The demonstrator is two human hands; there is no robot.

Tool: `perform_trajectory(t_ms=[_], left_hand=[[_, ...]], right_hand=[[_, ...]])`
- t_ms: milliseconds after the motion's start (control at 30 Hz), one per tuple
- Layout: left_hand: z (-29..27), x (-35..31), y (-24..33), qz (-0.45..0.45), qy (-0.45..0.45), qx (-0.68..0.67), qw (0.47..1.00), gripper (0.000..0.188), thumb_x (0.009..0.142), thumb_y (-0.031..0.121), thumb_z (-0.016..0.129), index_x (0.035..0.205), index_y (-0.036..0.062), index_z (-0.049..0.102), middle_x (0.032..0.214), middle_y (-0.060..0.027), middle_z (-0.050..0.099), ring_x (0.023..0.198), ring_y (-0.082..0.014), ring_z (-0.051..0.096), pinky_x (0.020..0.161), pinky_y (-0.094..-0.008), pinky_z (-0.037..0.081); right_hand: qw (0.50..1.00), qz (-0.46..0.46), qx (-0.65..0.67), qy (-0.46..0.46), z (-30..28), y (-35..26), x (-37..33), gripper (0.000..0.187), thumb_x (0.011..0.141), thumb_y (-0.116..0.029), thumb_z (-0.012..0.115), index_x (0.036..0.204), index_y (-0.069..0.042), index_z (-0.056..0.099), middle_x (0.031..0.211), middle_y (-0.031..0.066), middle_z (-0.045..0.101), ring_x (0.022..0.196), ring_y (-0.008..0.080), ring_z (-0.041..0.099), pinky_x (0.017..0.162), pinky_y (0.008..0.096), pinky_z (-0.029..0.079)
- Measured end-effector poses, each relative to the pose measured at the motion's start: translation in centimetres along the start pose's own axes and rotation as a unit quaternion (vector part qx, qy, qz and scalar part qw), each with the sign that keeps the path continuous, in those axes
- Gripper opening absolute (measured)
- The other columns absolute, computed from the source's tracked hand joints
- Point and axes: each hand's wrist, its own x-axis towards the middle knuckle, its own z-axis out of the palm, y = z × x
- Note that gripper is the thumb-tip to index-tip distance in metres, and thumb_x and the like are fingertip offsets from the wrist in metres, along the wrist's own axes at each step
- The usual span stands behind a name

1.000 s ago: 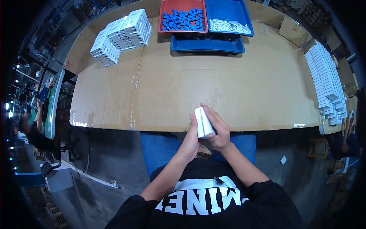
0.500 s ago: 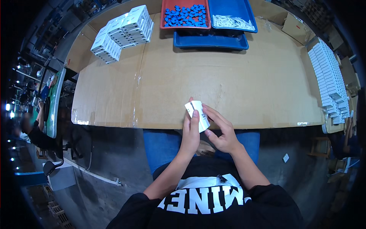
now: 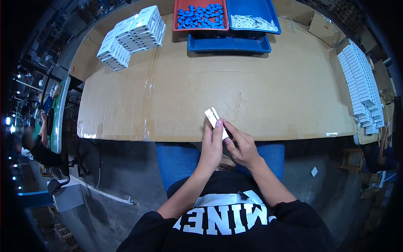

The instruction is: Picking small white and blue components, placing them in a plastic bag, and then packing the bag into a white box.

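Observation:
Just over the near edge of the cardboard-covered table, both hands grip a small white block-like plastic piece (image 3: pixel 210 114). Its narrow side faces up, with a dark slot running along it. My left hand (image 3: pixel 211 147) holds it from the left, thumb pressed along its side. From the right, my right hand (image 3: pixel 244 150) closes on its lower part with thumb and fingers. The fingers cover the piece's lower half, so its exact kind does not show.
A red tray (image 3: pixel 175 26) of blue plastic parts and a blue tray (image 3: pixel 277 25) of white sticks stand at the far side, above another blue tray (image 3: pixel 228 49). White pieces are stacked far left (image 3: pixel 140 27) and far right (image 3: pixel 357 84). A person (image 3: pixel 44 145) sits at a left-hand bench.
The white piece has been turned in my hands, from its broad printed face to its narrow slotted side. My right hand's fingers have closed in nearer to my left hand.

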Motion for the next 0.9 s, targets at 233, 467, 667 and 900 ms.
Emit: perform_trajectory(t_ms=[233, 467, 667, 900], left_hand=[[0.2, -0.2, -0.2, 0.015, 0.016, 0.028, 0.999, 0.051, 0.112, 0.033, 0.04, 0.151, -0.001, 0.036, 0.125, -0.0112, 0.056, 0.112, -0.016, 0.053, 0.099, -0.0307, 0.044], [-0.2, 0.3, -1.1, 0.021, 0.013, 0.035, 0.999, 0.055, 0.112, 0.032, 0.04, 0.154, -0.0029, 0.032, 0.13, -0.0135, 0.056, 0.117, -0.0178, 0.054, 0.103, -0.0319, 0.043], [0.2, 0.4, -0.9, 0.016, -0.002, 0.018, 1.0, 0.054, 0.112, 0.029, 0.042, 0.154, -0.0027, 0.032, 0.126, -0.012, 0.057, 0.114, -0.0161, 0.054, 0.101, -0.0301, 0.044], [0.3, 0.2, -0.5, 0.031, -0.006, 0.026, 0.999, 0.049, 0.111, 0.028, 0.042, 0.15, -0.002, 0.037, 0.117, -0.0091, 0.058, 0.104, -0.0136, 0.054, 0.094, -0.0296, 0.046]], right_hand=[[0.999, -0.028, -0.034, 0.001, 0.2, 0.3, -0.1, 0.048, 0.099, -0.014, 0.063, 0.141, 0.008, 0.054, 0.128, 0.0281, 0.066, 0.109, 0.0387, 0.071, 0.091, 0.0393, 0.058], [0.997, -0.066, -0.049, -0.003, 0.2, 0.6, 0.0, 0.048, 0.097, -0.01, 0.063, 0.14, 0.009, 0.054, 0.129, 0.0285, 0.065, 0.112, 0.0397, 0.07, 0.093, 0.0408, 0.058], [0.997, -0.031, -0.064, 0.004, 0.0, 0.5, -0.6, 0.046, 0.099, -0.011, 0.059, 0.14, 0.009, 0.055, 0.117, 0.0285, 0.069, 0.091, 0.0386, 0.073, 0.078, 0.041, 0.059], [0.992, -0.084, -0.089, 0.028, 0.3, 0.6, -0.5, 0.045, 0.099, -0.01, 0.058, 0.139, 0.01, 0.055, 0.108, 0.0275, 0.071, 0.081, 0.0356, 0.073, 0.072, 0.0405, 0.059]])
